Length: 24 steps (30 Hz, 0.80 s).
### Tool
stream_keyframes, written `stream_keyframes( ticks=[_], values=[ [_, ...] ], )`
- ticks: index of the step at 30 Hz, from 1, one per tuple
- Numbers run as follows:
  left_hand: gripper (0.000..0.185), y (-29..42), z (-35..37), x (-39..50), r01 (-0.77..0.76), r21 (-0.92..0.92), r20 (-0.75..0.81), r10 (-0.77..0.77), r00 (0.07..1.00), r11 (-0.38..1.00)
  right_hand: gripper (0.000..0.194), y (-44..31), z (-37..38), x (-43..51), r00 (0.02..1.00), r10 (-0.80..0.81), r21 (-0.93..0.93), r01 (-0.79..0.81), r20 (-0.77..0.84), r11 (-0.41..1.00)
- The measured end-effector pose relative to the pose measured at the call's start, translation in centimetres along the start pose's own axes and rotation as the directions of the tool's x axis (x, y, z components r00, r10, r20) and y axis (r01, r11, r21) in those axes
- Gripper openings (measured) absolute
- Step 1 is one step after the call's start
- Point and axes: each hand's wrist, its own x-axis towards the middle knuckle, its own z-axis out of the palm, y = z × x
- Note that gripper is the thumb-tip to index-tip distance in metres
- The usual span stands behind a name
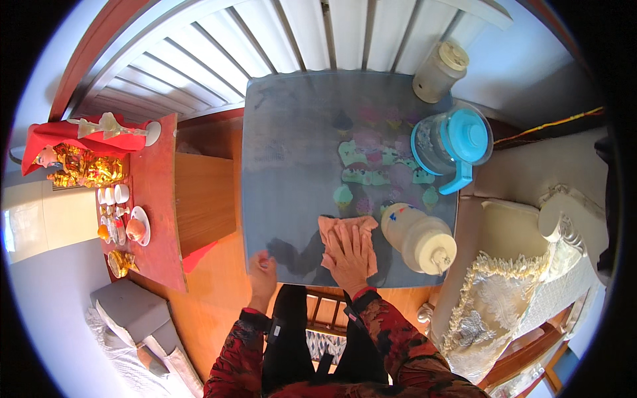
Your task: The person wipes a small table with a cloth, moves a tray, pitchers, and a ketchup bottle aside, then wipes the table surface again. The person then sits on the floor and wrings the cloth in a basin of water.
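My right hand [349,256] lies flat with spread fingers on a pink cloth [327,226], pressing it against the grey tabletop [288,199] near the front edge. My left hand [263,271] is at the table's front left corner, its fingers curled and nothing seen in them. Just right of the cloth, a plastic jar with a cream lid [420,239] stands on the tabletop. Beyond it is a clear pitcher with a blue lid and handle [465,134]. Another lidded jar [440,72] stands at the far right corner. Ice-cream and other coloured pictures mark the table's surface.
A white slatted radiator or panel [303,35] borders the far side. At the left, a red-topped cabinet [154,199] holds a red-draped figure, small white cups and a plate with fruit [135,230]. A sofa with a lace cover [490,308] stands close on the right.
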Motion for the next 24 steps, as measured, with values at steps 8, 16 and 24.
stream_keyframes(
  ticks=[8,16,24],
  values=[
    [0.072,-1.8,-3.3,11.5,0.021,0.144,-0.079,-0.01,0.997,0.989,0.066,0.1,0.8,16.0,0.979,0.03,-0.121,-0.056,-0.204,0.991],
    [0.084,0.5,-1.6,17.0,0.121,-0.035,0.253,-0.108,0.961,0.992,0.059,3.9,0.1,27.3,0.865,0.116,-0.259,-0.271,-0.489,0.927],
    [0.062,1.3,-1.8,16.8,0.172,-0.116,0.266,-0.137,0.954,0.978,0.053,-9.4,3.2,23.9,0.988,0.09,-0.013,-0.092,-0.123,0.996]
  ],
)
